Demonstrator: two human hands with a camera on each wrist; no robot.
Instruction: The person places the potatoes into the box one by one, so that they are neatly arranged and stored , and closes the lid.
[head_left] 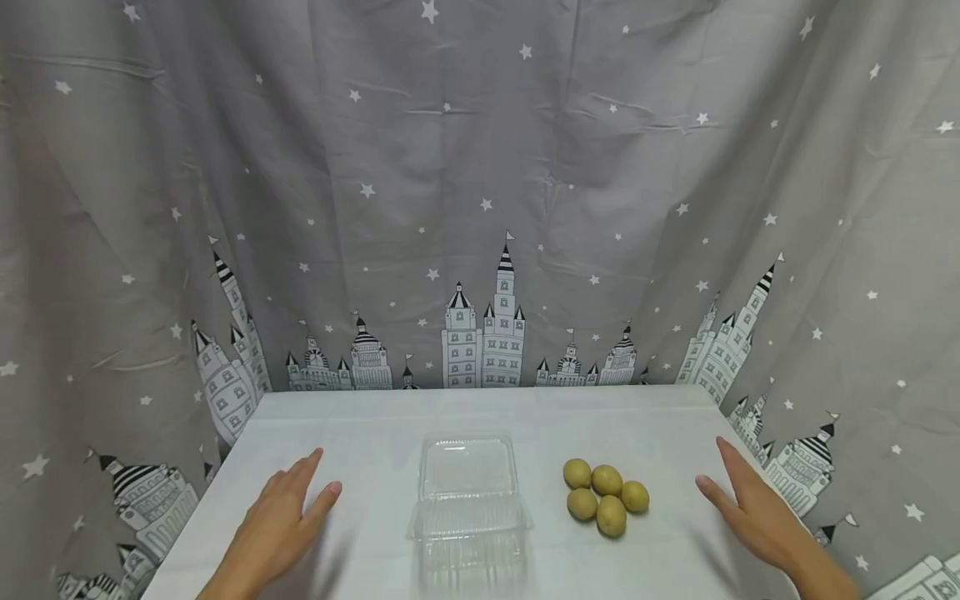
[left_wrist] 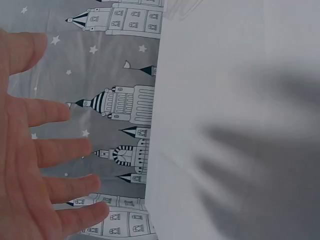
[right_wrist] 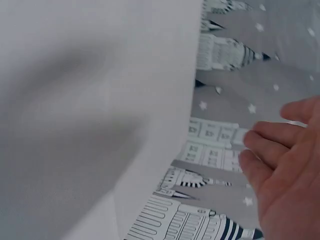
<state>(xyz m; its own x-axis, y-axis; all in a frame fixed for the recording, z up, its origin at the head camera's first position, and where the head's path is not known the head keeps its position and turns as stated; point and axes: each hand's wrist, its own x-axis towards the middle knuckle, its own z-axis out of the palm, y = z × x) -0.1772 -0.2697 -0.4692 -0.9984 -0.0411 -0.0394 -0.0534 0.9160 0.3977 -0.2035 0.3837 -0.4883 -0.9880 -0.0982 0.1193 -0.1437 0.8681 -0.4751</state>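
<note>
My left hand [head_left: 273,521] hovers over the left part of the table, its fingers straight and the thumb spread. In the left wrist view its bare palm [left_wrist: 22,165] shows, holding nothing. On the opposite side my right hand [head_left: 761,517] is held up near the table's right edge, thumb apart from the fingers. The right wrist view shows that hand's loosely extended fingers [right_wrist: 272,142] with nothing in them. Between the hands lies a clear plastic clamshell box [head_left: 468,475] with its lid folded back. Several yellow-brown, egg-shaped pieces of produce, like small potatoes [head_left: 607,481], sit clustered right of it.
A white cloth covers the table [head_left: 360,425]. Behind and around it hangs a grey curtain [head_left: 405,167] printed with stars and castles, close to the table's back and side edges.
</note>
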